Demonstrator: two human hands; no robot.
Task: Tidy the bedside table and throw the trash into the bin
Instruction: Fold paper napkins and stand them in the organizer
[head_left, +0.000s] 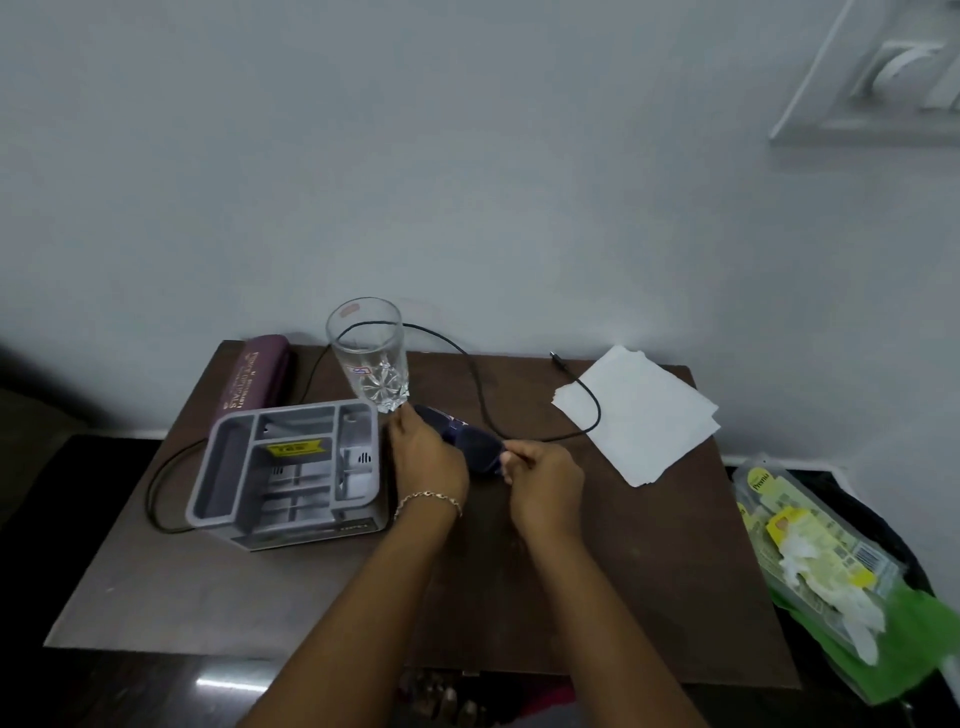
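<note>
On the bedside table (571, 597) are counted one glass (370, 353), one grey organizer (291, 470), one maroon case (257, 374), one black cable (483, 400), and one dark blue object (462, 436), centrally gripped by the left hand (426, 460) and pinched by the right hand (545, 480).

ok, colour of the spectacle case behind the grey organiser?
Spectacle case: plum purple, pale lettering; head view.

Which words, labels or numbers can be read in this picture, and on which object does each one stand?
"Premia": yellow label on the packet at the right.
"OPTICALS", probably: purple case; other letters blurred.
Too blurred: the yellow sticker in the grey organiser.
Too small: two stickers on the glass.
</note>
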